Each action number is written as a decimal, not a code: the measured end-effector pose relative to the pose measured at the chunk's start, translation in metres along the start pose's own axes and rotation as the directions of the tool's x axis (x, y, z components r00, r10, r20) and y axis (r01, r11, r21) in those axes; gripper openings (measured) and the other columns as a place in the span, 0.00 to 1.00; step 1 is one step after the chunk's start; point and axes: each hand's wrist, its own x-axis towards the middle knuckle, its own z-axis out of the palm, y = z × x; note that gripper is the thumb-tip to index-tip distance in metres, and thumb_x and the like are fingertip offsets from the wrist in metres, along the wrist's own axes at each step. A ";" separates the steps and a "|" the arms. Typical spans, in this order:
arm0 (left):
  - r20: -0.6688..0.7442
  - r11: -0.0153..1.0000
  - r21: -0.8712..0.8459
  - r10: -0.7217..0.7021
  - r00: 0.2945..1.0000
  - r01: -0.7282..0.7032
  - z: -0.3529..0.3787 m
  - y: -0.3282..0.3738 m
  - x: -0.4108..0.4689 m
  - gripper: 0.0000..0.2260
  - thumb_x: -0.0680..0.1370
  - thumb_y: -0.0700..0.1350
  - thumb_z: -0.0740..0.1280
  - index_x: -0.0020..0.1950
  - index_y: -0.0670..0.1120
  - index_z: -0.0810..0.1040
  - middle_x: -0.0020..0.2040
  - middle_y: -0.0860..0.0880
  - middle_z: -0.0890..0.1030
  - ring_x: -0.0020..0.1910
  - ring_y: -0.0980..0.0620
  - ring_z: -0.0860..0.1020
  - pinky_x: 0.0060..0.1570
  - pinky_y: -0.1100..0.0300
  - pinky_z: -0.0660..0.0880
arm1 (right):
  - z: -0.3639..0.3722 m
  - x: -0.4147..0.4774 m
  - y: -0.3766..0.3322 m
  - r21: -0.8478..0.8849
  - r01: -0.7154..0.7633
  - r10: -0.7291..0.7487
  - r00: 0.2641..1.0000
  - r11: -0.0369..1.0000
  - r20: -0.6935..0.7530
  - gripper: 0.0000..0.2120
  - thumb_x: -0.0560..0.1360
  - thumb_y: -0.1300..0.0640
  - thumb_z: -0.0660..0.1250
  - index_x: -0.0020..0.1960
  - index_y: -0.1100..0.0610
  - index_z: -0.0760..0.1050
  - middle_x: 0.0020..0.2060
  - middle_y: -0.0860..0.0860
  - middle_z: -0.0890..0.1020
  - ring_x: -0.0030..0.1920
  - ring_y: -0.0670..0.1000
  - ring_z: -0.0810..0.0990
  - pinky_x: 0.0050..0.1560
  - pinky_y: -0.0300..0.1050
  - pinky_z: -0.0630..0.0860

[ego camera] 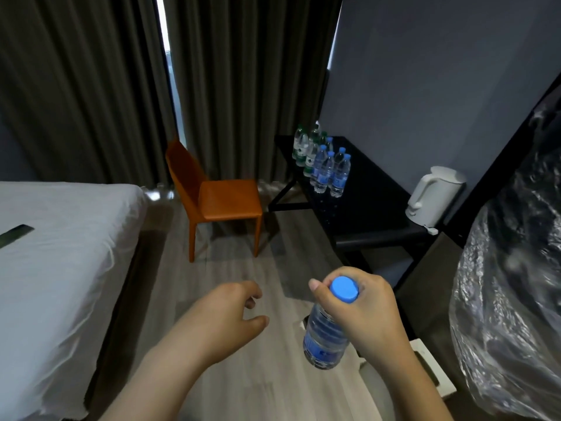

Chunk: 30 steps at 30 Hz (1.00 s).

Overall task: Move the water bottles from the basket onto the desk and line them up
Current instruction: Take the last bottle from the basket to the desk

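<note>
My right hand (pixel 361 311) grips a clear water bottle (pixel 326 335) with a blue cap and blue label by its neck, held upright above the floor. My left hand (pixel 224 317) hangs beside it with loosely curled fingers and holds nothing. On the black desk (pixel 373 208) at the far right stand several bottles in rows: blue-capped ones (pixel 329 171) in front, green-labelled ones (pixel 305 147) behind. A white basket rim (pixel 425 347) shows partly under my right forearm; its inside is hidden.
A white kettle (pixel 434 196) stands at the near end of the desk. An orange chair (pixel 218 192) sits left of the desk on the wooden floor. A white bed (pixel 57 253) fills the left. Crinkled clear plastic (pixel 513 299) bulges at the right edge.
</note>
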 end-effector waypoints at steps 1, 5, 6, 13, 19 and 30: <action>0.014 1.000 -0.003 0.001 1.000 -0.001 -0.003 -0.005 0.013 0.20 0.75 0.58 0.66 0.65 0.56 0.71 0.56 0.59 0.77 0.55 0.60 0.75 0.56 0.63 0.74 | 0.005 0.011 0.002 -0.002 -0.012 0.012 1.000 1.000 0.008 0.12 0.68 0.44 0.70 0.34 0.51 0.77 0.31 0.46 0.80 0.37 0.44 0.81 0.31 0.28 0.74; 0.075 1.000 -0.008 0.009 0.997 -0.009 -0.010 -0.019 0.069 0.20 0.75 0.58 0.66 0.65 0.56 0.71 0.55 0.60 0.76 0.54 0.61 0.75 0.54 0.67 0.73 | 0.020 0.059 0.018 -0.025 -0.020 0.020 1.000 0.999 -0.001 0.11 0.69 0.45 0.71 0.34 0.51 0.76 0.31 0.46 0.80 0.38 0.45 0.81 0.33 0.30 0.76; 0.088 1.000 -0.007 0.008 0.996 -0.008 -0.012 -0.021 0.085 0.20 0.75 0.58 0.66 0.65 0.56 0.71 0.55 0.60 0.76 0.54 0.61 0.75 0.55 0.66 0.73 | 0.023 0.072 0.023 -0.026 -0.022 0.022 1.000 0.999 -0.003 0.11 0.69 0.45 0.71 0.34 0.51 0.76 0.31 0.46 0.80 0.37 0.46 0.81 0.33 0.31 0.77; 0.063 1.000 0.013 0.009 0.998 -0.010 -0.025 -0.024 0.210 0.19 0.74 0.57 0.67 0.64 0.56 0.72 0.54 0.59 0.77 0.53 0.61 0.76 0.55 0.64 0.75 | 0.036 0.186 0.065 -0.024 -0.033 0.032 0.999 0.999 -0.021 0.10 0.69 0.48 0.73 0.33 0.51 0.77 0.30 0.46 0.80 0.36 0.45 0.81 0.34 0.33 0.78; 0.064 1.000 -0.008 0.002 0.998 -0.002 -0.038 -0.013 0.311 0.19 0.74 0.56 0.68 0.64 0.56 0.72 0.53 0.60 0.76 0.52 0.62 0.76 0.54 0.67 0.74 | 0.026 0.287 0.094 0.002 -0.047 0.047 0.998 0.999 0.030 0.10 0.68 0.48 0.74 0.33 0.50 0.78 0.31 0.46 0.81 0.34 0.44 0.81 0.35 0.32 0.76; 0.167 1.000 0.002 -0.031 0.985 0.031 -0.041 -0.015 0.463 0.19 0.75 0.55 0.67 0.65 0.53 0.71 0.55 0.56 0.76 0.54 0.58 0.75 0.56 0.67 0.70 | 0.038 0.416 0.162 -0.007 -0.155 0.155 0.986 0.988 0.060 0.05 0.67 0.48 0.76 0.37 0.47 0.81 0.34 0.42 0.83 0.37 0.42 0.82 0.36 0.34 0.78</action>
